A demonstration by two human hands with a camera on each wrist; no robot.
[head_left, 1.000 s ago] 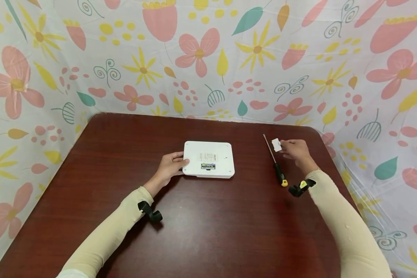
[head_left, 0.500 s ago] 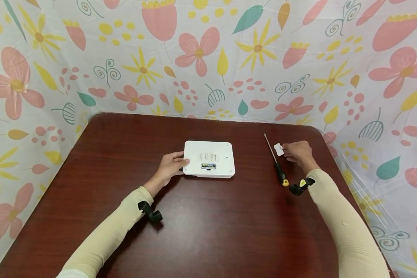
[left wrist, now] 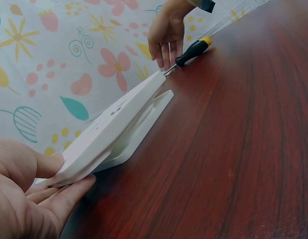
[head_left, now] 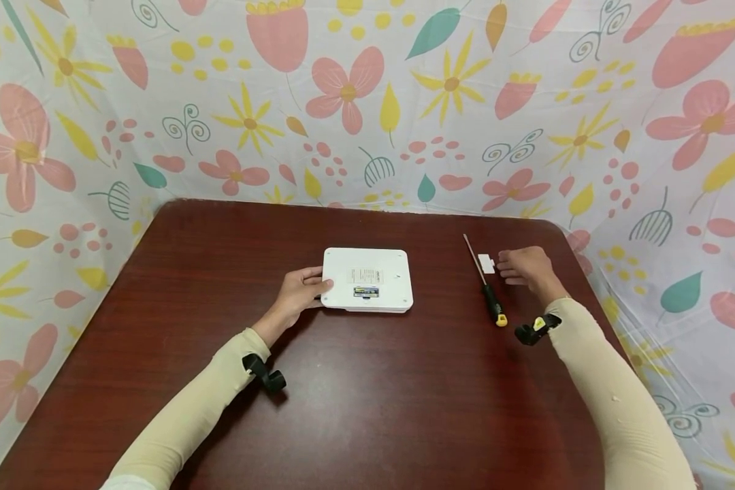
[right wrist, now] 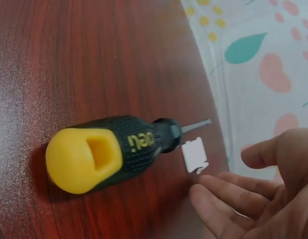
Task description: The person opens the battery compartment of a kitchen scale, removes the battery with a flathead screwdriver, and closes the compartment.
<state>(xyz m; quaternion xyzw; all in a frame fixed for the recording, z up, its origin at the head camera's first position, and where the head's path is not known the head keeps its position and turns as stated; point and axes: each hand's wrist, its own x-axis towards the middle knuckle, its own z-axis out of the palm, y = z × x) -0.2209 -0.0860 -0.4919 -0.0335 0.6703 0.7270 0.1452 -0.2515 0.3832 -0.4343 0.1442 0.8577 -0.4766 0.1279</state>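
Note:
An upturned white kitchen scale (head_left: 373, 262) shows its underside, with a label and a battery compartment (head_left: 366, 292) that has a battery in it. My left hand (head_left: 300, 294) grips the scale's left edge, thumb on top and fingers underneath, as the left wrist view also shows. The small white battery cover (head_left: 486, 264) lies on the table, its tab toward my right hand (head_left: 527, 267). That hand is just right of the cover, fingers apart from it and holding nothing. Left of the cover lies a screwdriver (right wrist: 139, 142) with a black and yellow handle.
The dark red wooden table (head_left: 343, 408) extends toward me. Behind it and at both sides hangs a white curtain (head_left: 398, 102) printed with flowers and leaves. The screwdriver's shaft points to the table's back edge.
My right hand has lowered the battery cover onto the table beside the screwdriver, let go, and drawn slightly right. The left hand and the scale have stayed in place.

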